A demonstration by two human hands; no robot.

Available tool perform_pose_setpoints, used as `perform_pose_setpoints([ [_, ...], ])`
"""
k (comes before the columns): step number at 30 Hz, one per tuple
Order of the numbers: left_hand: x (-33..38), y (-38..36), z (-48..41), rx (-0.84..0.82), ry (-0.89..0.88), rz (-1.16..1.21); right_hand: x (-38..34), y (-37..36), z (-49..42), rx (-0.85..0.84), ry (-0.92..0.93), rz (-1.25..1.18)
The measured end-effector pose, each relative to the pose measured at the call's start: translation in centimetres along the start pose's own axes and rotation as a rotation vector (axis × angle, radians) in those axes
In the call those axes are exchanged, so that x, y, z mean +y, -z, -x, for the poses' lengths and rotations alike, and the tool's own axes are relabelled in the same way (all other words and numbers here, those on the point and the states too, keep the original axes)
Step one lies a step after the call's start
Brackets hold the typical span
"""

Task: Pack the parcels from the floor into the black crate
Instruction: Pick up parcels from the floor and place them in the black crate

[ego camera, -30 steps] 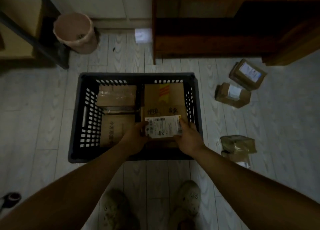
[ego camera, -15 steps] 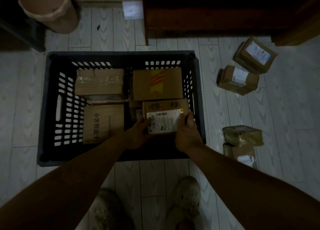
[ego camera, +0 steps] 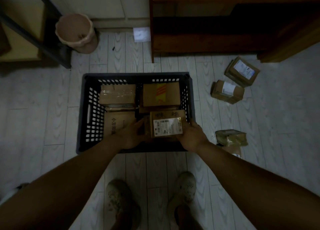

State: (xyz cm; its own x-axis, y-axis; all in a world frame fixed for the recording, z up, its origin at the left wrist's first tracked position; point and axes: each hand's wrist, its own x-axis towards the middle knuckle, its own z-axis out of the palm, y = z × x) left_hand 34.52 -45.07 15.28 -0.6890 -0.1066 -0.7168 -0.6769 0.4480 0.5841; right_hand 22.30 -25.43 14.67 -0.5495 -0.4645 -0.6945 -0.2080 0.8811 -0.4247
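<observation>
Left hand (ego camera: 133, 134) and right hand (ego camera: 192, 136) grip the parcel (ego camera: 167, 125) by its ends, fingers (ego camera: 141, 125) curled, holding it level at the crate's (ego camera: 83, 112) near-right gap so it seats flat. More parcels (ego camera: 226, 92) wait on the floor (ego camera: 52, 108), right of the crate.

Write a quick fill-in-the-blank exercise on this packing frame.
The left hand and right hand hold the box with the white ____.
The taped box sits in the crate's far ____ corner.
The loose parcels outside the crate lie on the ____.
Missing: label; right; floor.
</observation>
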Motion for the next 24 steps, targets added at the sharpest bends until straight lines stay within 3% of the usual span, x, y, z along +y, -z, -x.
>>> perform_pose_setpoints([
  [6,7.4,2.7,13.6,0.051,0.161,-0.069,-2.2,7.2,11.3,0.010,-0.016,-0.005],
  [13,18.8,3.4,27.8,0.241,-0.183,0.002,-3.7,13.5,24.0,0.036,-0.011,0.048],
  [24,24.8,2.4,35.8,0.337,-0.135,-0.179,-2.8,19.2,37.8,0.330,0.014,0.037],
])
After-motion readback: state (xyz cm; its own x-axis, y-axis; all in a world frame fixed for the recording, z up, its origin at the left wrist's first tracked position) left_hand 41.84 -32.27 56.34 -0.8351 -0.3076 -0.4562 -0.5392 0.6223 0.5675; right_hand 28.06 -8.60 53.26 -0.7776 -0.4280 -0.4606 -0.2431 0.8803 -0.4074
